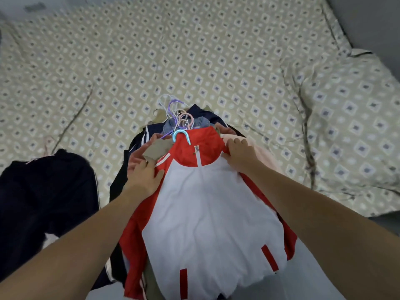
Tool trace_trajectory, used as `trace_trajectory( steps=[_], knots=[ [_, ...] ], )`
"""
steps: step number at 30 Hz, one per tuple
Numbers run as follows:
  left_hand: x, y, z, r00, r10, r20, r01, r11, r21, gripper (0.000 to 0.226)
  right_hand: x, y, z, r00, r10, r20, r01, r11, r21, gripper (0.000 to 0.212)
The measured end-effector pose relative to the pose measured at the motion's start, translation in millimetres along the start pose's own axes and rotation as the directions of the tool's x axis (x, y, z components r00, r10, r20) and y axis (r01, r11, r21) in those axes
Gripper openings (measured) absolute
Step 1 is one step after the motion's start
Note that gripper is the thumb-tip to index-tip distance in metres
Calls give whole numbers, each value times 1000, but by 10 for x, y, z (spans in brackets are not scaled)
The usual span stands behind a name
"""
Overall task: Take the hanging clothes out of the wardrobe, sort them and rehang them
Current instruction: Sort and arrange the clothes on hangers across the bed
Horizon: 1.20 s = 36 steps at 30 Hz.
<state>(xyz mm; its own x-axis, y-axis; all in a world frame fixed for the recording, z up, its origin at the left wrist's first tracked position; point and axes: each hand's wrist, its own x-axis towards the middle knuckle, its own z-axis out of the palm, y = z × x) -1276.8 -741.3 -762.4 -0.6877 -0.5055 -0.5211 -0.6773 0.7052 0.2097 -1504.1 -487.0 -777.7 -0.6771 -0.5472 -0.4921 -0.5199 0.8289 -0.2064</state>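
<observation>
1. A pile of clothes on hangers was observed lying on the bed, which was covered with a diamond-patterned sheet.
2. A red and white jacket was on top of the pile, with a light blue hanger hook at its collar.
3. Further hanger hooks, purple, pink and white, were bunched just beyond it.
4. The left hand was laid on the jacket's left shoulder, fingers curled around a beige garment.
5. The right hand was pressed on the right shoulder, fingers bent over the fabric.
6. A dark garment was noted apart, on the left.
</observation>
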Motion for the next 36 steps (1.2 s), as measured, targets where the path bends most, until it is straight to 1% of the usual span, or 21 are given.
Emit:
trace_trajectory(
  steps=[2,3,4,6,8,11,13,16,19,22,25,29,31,34,36],
  knots=[
    [17,29,6,1000,-17,4,17,1000,-5,53,6,17,-13,1000,-19,22,17,996,82,42],
    [2,55,-8,1000,-9,-9,9,1000,-18,50,-19,33,-24,999,-42,11,40,989,140,40],
    [-43,90,-35,1000,6,-29,-7,999,-38,48,-71,48,-47,998,-67,-16,68,980,187,35],
    [-189,130,-91,995,58,-75,-65,994,-92,43,-218,93,-118,992,-100,-77,115,968,224,21],
    [-396,147,-155,985,112,-131,-128,985,-117,38,-417,99,-226,989,-94,-115,120,962,245,15],
    [-713,199,-313,965,132,-226,-169,974,-151,28,-768,36,-413,982,-82,-173,127,955,268,24],
    [-903,217,-442,947,165,-275,-211,967,-146,26,-1013,-36,-551,968,-70,-240,139,950,281,28],
    [-1200,235,-645,906,251,-341,-311,940,-136,19,-1385,-121,-769,956,-49,-291,136,948,289,29],
    [-1592,225,-814,872,285,-397,-367,918,-148,12,-1844,-184,-934,935,-32,-352,137,951,278,27],
    [-2115,204,-936,844,330,-423,-439,878,-192,14,-2433,-240,-1050,903,-26,-429,148,956,254,27],
    [-2659,209,-991,808,396,-435,-520,828,-210,13,-3066,-275,-1143,880,-5,-475,148,953,265,23],
    [-3274,233,-1025,800,426,-422,-548,805,-226,12,-3894,-296,-1209,850,23,-527,159,941,299,17],
    [-3515,247,-1059,782,467,-412,-582,784,-217,12,-4264,-272,-1243,836,24,-549,171,938,301,13],
    [-3815,354,-1124,733,517,-442,-636,752,-175,15,-4716,-188,-1317,821,31,-571,171,940,296,24],
    [-3986,493,-1185,676,538,-504,-679,720,-144,19,-4980,-125,-1401,822,44,-567,174,930,325,33]
  ],
)
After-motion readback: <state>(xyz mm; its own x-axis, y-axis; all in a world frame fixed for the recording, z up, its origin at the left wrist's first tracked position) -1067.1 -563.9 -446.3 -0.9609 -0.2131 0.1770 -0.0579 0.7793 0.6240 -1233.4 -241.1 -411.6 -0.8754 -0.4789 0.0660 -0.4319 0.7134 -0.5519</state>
